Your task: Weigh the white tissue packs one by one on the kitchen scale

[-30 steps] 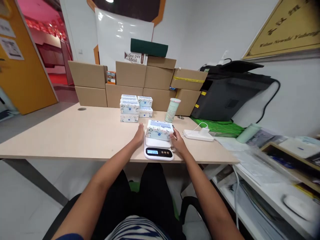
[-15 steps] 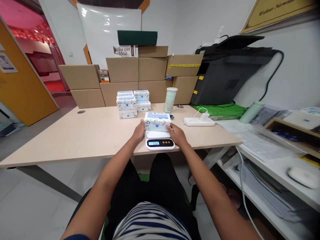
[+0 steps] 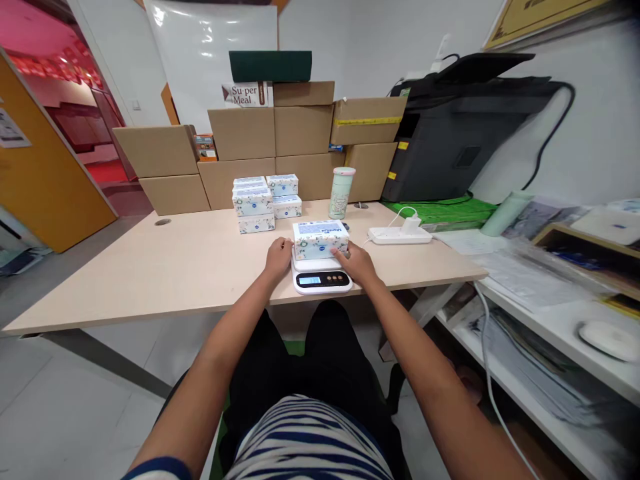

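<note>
A white tissue pack [image 3: 315,247] with a floral print and blue lettering sits on the white kitchen scale [image 3: 301,288], whose small display is lit but unreadable. My right hand [image 3: 359,264] grips the pack's right side, thumb on its front face. At the left edge of the scale is my left hand [image 3: 278,260], closed with its fingers curled; whether its fingertips touch the pack or the scale is hidden. Behind, to the left, similar tissue packs [image 3: 254,203] are stacked on the table.
A pale green tumbler [image 3: 342,193] stands behind the scale. To the right lie a white power strip [image 3: 397,236] and a large black printer [image 3: 445,140] on a green mat. Cardboard boxes [image 3: 303,130] line the table's back, and the wooden table [image 3: 200,267] ends just before my knees.
The tissue pack has shifted slightly right on the scale. My right thumb has moved onto its front face, and my left hand has come away from its left side. The view has tilted slightly.
</note>
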The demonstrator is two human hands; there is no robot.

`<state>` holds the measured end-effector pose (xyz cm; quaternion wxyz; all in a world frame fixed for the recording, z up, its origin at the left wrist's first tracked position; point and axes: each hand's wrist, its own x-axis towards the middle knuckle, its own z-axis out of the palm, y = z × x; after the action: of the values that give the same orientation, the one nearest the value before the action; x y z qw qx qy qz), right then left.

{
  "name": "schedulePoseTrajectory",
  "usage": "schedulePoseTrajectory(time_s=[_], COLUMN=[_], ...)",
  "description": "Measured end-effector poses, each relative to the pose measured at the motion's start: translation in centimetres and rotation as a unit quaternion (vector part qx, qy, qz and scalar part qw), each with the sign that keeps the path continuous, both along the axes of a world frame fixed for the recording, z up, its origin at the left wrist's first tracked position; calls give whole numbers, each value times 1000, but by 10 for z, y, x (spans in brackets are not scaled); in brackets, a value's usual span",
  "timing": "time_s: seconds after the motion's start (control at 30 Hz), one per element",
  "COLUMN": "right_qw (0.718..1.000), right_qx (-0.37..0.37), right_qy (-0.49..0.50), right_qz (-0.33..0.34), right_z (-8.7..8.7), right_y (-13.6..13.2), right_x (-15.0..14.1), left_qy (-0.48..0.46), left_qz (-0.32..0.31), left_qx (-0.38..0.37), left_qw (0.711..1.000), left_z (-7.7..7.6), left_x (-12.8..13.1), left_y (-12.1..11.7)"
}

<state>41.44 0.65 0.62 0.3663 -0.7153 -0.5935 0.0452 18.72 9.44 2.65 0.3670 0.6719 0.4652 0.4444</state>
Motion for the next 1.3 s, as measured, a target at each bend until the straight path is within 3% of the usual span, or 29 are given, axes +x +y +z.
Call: schedulePoseTrajectory(time_s=[0.8,1.3], right_qw=[999,996], right_qx=[39,74], right_qy=[-9,-46], right_qz=[13,8], right_z=[-11,-11], right_y=[7,8], right_x=[6,10], left_qy=[57,22], left_qz=[33,68], left_qx=[12,15], left_qw=[998,997], left_z=[1,7], left_x=[-1,-2], left_y=[-2,-7])
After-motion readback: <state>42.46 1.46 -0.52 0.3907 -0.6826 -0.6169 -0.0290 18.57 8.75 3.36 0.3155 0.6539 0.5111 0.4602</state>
